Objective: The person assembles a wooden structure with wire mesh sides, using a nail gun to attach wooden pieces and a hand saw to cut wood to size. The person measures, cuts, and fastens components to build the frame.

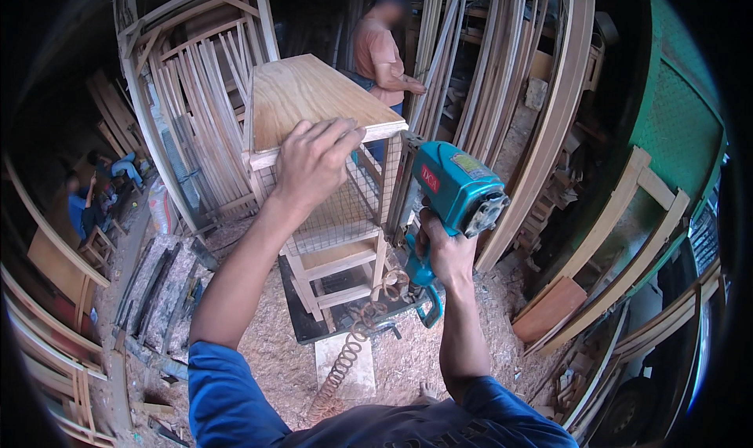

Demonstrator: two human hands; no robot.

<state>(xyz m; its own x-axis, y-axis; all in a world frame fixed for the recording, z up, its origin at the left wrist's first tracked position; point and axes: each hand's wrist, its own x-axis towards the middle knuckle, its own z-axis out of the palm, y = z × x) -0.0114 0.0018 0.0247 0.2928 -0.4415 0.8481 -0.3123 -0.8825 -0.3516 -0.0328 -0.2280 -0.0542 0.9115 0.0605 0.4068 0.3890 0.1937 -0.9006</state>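
Note:
A wooden cabinet frame (320, 95) with a plywood top and wire-mesh sides stands in front of me. My left hand (314, 162) grips the near edge of its top, fingers bent over the board. In my right hand (449, 248) is a teal nail gun (455, 183), held by its handle. The gun's nose meets the top's near right corner, or comes very close to it; I cannot tell whether it touches. A coiled brown air hose (351, 352) runs from the gun's base down toward me.
The cabinet rests on a dark low platform (302, 291). Wood shavings (259, 370) cover the floor. Long timber strips (502, 72) lean at the back, where a person (378, 52) stands. Other people (82, 209) sit far left. A wooden frame (612, 236) leans at the right.

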